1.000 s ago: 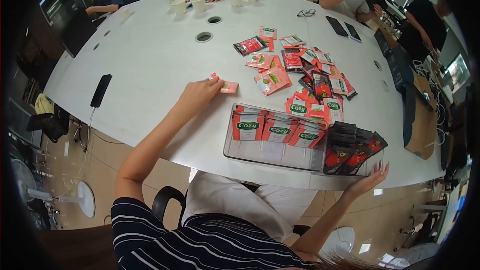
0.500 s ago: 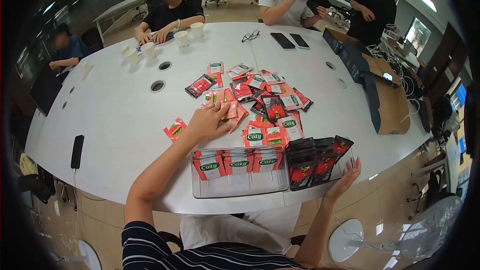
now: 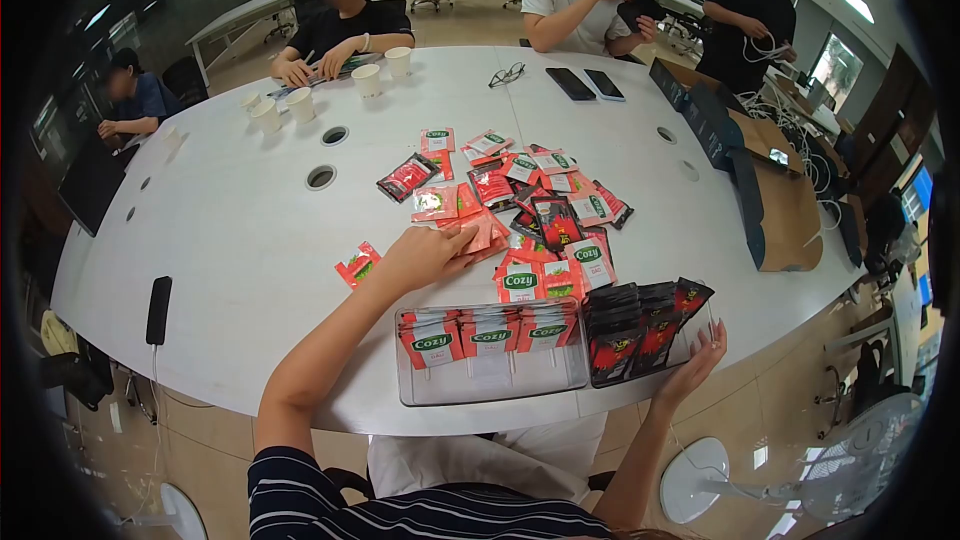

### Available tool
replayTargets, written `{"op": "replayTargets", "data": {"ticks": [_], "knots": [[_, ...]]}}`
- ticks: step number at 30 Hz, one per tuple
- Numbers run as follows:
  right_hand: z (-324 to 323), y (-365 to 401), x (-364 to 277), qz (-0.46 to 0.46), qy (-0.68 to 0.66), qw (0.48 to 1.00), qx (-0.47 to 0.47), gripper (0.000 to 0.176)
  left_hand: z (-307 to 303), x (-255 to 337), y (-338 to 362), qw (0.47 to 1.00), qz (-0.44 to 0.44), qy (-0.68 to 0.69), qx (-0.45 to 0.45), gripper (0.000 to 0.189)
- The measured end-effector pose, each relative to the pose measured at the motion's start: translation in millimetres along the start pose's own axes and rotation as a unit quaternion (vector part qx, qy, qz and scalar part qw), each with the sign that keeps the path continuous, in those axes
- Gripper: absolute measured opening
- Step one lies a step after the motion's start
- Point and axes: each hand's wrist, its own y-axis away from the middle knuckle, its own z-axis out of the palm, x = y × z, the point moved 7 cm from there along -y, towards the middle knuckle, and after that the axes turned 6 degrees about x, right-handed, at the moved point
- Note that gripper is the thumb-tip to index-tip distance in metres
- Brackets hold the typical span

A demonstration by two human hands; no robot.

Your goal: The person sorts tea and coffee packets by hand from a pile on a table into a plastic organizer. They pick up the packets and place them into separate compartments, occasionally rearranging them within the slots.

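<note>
**Op:** Since half a sec ago my left hand (image 3: pixel 425 255) has slid a bit nearer the pile; fingertips now lie on a pink sachet (image 3: pixel 478 235) at its near edge. The lone sachet (image 3: pixel 358 265) hasn't moved and is left of the wrist, apart from the rest. My right hand (image 3: pixel 700 360) hasn't moved either.

**Obs:** Pose on the left?

**Op:** Forearm runs diagonally across the surface (image 3: pixel 250 200), wrist low. Fingers are stretched and close together, laid flat on the sachet. No pinch that I can see, but the thumb side is hidden.

**Obs:** And the right?

**Op:** Palm up and in, fingers loosely spread, cupped at the right end of the clear tray (image 3: pixel 500 385), next to the dark packets (image 3: pixel 640 325). Can't tell if it's touching the wall. I'd say it's there to keep the tray from sliding off the near edge.

**Obs:** Why do the packets stand like that?

**Op:** The Cozy packets (image 3: pixel 490 332) are upright in rows, labels facing me, prob. held by the tray's dividers. The dark ones lean right and fan out. The loose pile (image 3: pixel 540 190) lies flat, just beyond the tray.
</note>
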Motion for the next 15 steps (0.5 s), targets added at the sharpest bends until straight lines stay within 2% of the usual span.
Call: {"op": "replayTargets", "data": {"ticks": [5,11,14,15], "knots": [[-1,-1,6,-0.007,-0.001,1.000,0.001,0.047,-6,5,2,1.000,0.007,-0.001,0.011,0.041],[-3,-4,11,-0.016,-0.004,1.000,-0.001,0.045,15,-6,2,0.998,-0.022,-0.053,0.014,0.043],[-2,-2,3,-0.007,0.001,1.000,0.004,0.041,3,-20,1,0.995,-0.082,-0.037,0.039,0.043],[-1,-3,2,-0.008,0.000,1.000,0.005,0.041,-6,-27,0,0.991,-0.092,-0.029,0.095,0.042]]}}
